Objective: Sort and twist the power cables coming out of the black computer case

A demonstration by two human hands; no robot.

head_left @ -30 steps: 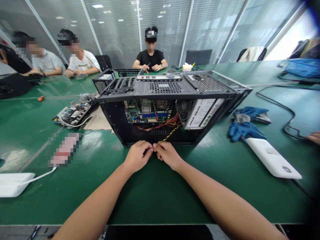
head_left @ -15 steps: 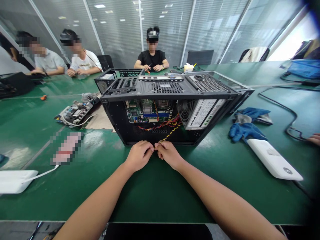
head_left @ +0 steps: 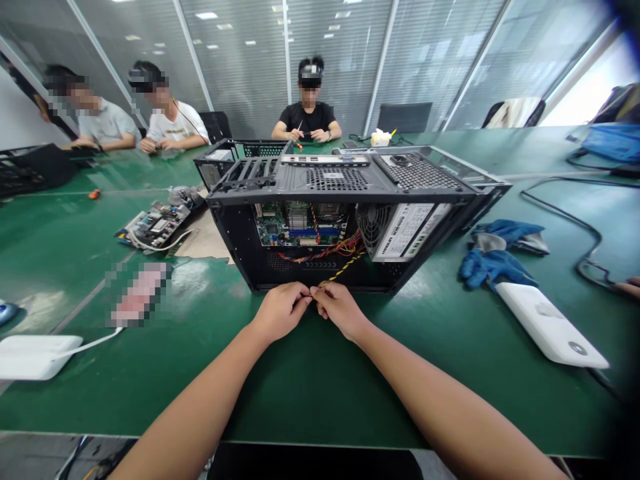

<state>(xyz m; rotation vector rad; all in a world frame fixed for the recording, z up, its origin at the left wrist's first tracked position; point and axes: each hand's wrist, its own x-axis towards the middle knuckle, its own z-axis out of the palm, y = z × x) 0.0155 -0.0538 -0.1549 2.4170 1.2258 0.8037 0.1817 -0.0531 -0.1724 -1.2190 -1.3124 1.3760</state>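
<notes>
An open black computer case (head_left: 350, 195) lies on the green table (head_left: 280, 393), its open side facing me. Inside are a green motherboard (head_left: 273, 230), a fan, a power supply with a white label (head_left: 410, 230) and red, orange and black wires (head_left: 320, 253). A yellow and black twisted cable (head_left: 345, 268) runs from the power supply to my hands. My right hand (head_left: 337, 308) pinches it at the case's lower front edge. My left hand (head_left: 284, 308) is closed, fingertips meeting the right ones; what lies between its fingers is too small to name.
Blue gloves (head_left: 493, 263) and a white power bank (head_left: 553, 323) lie at right, near a black cable. At left are a loose circuit board (head_left: 163, 223), a blurred phone and a white box (head_left: 37, 357). Three people sit across the table; a hand (head_left: 633, 287) shows at the right edge.
The camera view has shifted slightly, moving the surroundings a little to the right. Both hands keep nearly the same pose at the cable.
</notes>
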